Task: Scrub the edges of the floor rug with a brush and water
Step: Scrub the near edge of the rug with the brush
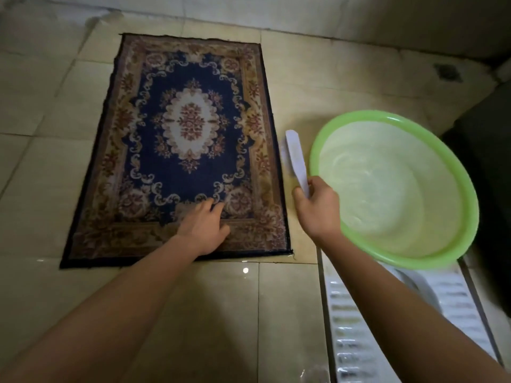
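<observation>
A patterned floor rug point(190, 139), dark blue with a tan floral border, lies flat on the tiled floor. My left hand point(203, 225) rests on its near border, fingers spread on the pile. My right hand point(318, 208) grips the handle of a white scrub brush point(296, 156), which points away from me in the gap between the rug's right edge and a green plastic basin point(448, 244). The basin holds pale, cloudy water.
Beige floor tiles point(235, 313) surround the rug, glossy near me. A white ribbed squat-toilet pan point(359, 341) lies under the basin's near side. A floor drain point(446, 71) sits at the far right. The wall base runs along the top.
</observation>
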Motion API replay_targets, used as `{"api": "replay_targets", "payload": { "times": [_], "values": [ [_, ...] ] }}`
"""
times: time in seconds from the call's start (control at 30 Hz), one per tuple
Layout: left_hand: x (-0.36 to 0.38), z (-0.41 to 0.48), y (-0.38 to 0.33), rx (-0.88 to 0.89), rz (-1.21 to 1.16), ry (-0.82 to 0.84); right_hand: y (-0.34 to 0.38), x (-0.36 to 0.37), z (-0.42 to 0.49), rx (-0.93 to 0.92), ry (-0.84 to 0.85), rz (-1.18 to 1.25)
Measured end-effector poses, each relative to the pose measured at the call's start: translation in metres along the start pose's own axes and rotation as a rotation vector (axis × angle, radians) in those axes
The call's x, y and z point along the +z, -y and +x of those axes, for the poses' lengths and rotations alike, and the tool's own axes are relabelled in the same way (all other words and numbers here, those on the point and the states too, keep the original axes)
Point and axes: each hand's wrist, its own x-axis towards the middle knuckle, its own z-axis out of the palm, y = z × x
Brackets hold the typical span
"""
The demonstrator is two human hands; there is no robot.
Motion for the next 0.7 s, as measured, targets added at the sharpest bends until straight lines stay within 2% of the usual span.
{"api": "replay_targets", "payload": {
  "times": [0.1, 0.2, 0.3, 0.4, 0.5, 0.7],
  "values": [
    [0.007, 0.005, -0.005, -0.022, 0.052, 0.032, -0.013, -0.029, 0.014, 0.089, -0.131, 0.042],
    [0.018, 0.01, -0.006, -0.031, 0.098, 0.108, -0.043, -0.053, 0.035, 0.345, -0.207, 0.047],
    [0.023, 0.014, -0.002, -0.029, 0.169, 0.146, -0.072, -0.071, 0.042, 0.633, -0.062, -0.072],
    [0.023, 0.017, 0.0, -0.019, 0.189, 0.132, -0.092, -0.072, 0.039, 0.653, 0.104, -0.231],
    [0.024, 0.019, 0.001, -0.019, 0.19, 0.111, -0.102, -0.066, 0.042, 0.679, 0.177, -0.17],
    [0.026, 0.023, 0.003, -0.02, 0.189, 0.093, -0.094, -0.064, 0.04, 0.696, 0.125, -0.094]
  ]
}}
